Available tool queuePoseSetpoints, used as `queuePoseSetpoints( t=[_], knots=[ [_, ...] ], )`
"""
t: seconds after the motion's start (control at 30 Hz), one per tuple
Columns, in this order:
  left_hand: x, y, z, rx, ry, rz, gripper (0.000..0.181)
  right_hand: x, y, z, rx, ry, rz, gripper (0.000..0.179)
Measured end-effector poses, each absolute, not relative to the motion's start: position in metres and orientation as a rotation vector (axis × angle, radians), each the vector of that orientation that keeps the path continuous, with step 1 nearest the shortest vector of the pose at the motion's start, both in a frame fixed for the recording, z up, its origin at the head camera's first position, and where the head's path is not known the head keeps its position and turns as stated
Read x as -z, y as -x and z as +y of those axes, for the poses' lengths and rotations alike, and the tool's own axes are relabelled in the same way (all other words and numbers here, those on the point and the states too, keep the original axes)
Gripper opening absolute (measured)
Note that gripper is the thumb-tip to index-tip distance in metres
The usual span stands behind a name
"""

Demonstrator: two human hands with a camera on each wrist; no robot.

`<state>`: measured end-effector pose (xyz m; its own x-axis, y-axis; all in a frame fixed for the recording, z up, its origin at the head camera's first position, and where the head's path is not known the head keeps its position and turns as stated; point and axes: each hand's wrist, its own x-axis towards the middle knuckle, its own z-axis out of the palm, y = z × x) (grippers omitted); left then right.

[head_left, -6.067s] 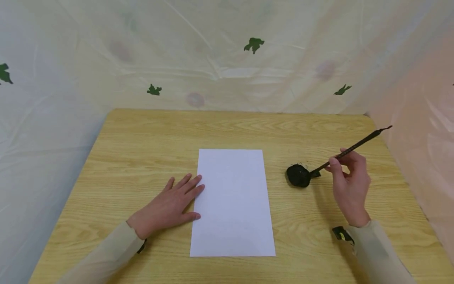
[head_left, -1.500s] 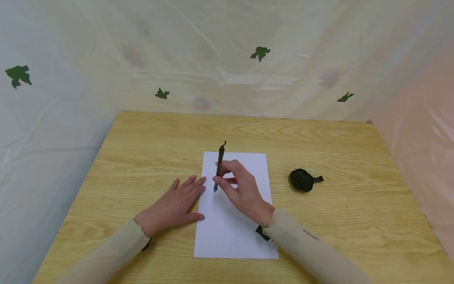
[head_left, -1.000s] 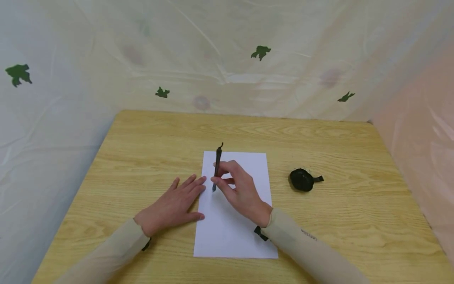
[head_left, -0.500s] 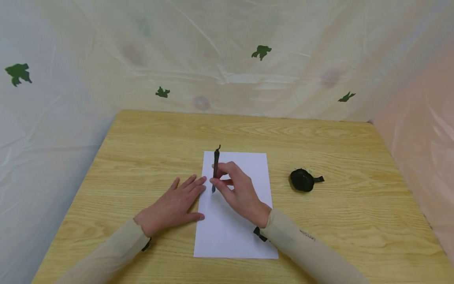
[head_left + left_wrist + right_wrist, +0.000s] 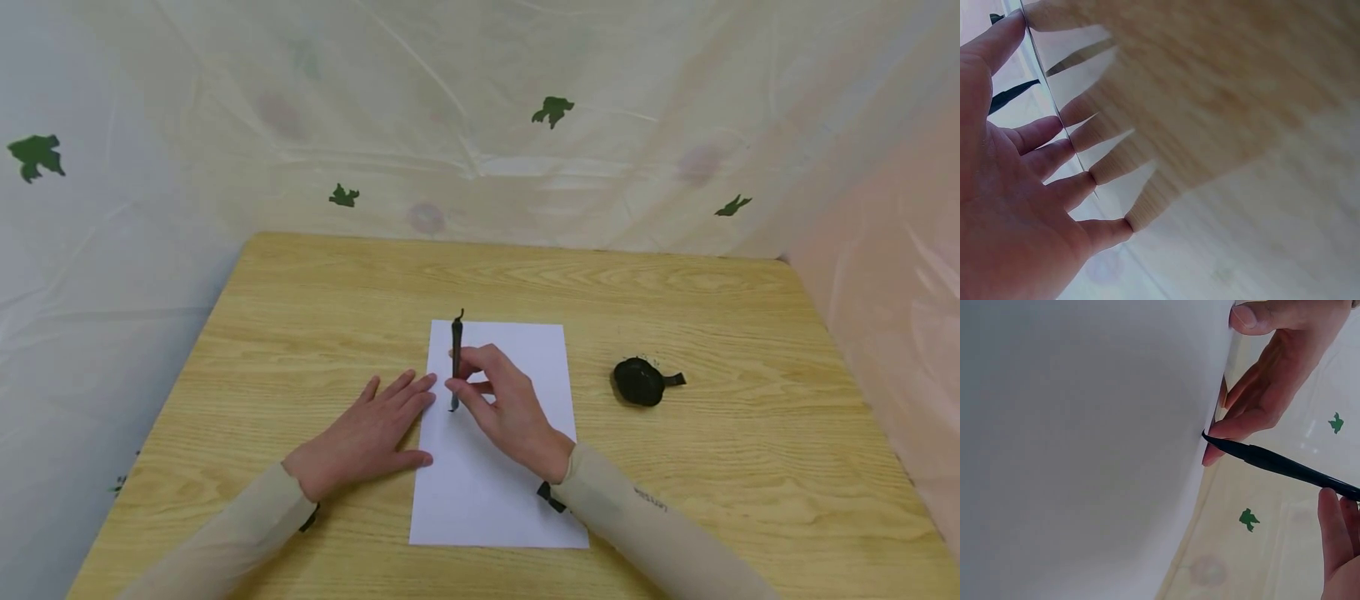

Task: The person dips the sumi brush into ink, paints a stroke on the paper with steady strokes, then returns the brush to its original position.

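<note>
My right hand pinches a dark ink brush between thumb and fingers, holding it nearly upright over a white sheet of paper. In the right wrist view the bristle tip of the brush is bent against the paper. Spread flat, my left hand rests with its fingertips on the left edge of the sheet. The left wrist view has the palm side of the left hand, fingers apart. To the right of the paper stands a small black ink dish with a short handle.
The paper lies on a wood-grain table. Pale plastic sheeting with green bird-shaped pieces hangs behind and on both sides. Black bands sit at both wrists, below beige sleeves.
Six seconds ago the brush was at the ink dish; my right hand has carried it left onto the paper. Lately its tip has come down near the left edge. The left hand stays put.
</note>
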<state>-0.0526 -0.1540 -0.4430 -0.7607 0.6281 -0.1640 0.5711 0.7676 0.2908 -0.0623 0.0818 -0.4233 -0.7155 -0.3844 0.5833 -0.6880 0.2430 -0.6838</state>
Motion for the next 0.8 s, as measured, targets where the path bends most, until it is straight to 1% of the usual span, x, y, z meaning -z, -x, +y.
queuePoseSetpoints(
  t=[0.63, 0.8],
  knots=[
    [0.4431, 0.0520, -0.1545, -0.332, -0.953, 2.732, 0.085, 0.4237, 0.0600, 0.0881, -1.433, -0.995, -2.234, 0.043],
    [0.4430, 0.0518, -0.1544, -0.338, -0.948, 2.727, 0.085, 0.4239, 0.0594, 0.0902, -1.431, -0.987, -2.239, 0.040]
  ],
)
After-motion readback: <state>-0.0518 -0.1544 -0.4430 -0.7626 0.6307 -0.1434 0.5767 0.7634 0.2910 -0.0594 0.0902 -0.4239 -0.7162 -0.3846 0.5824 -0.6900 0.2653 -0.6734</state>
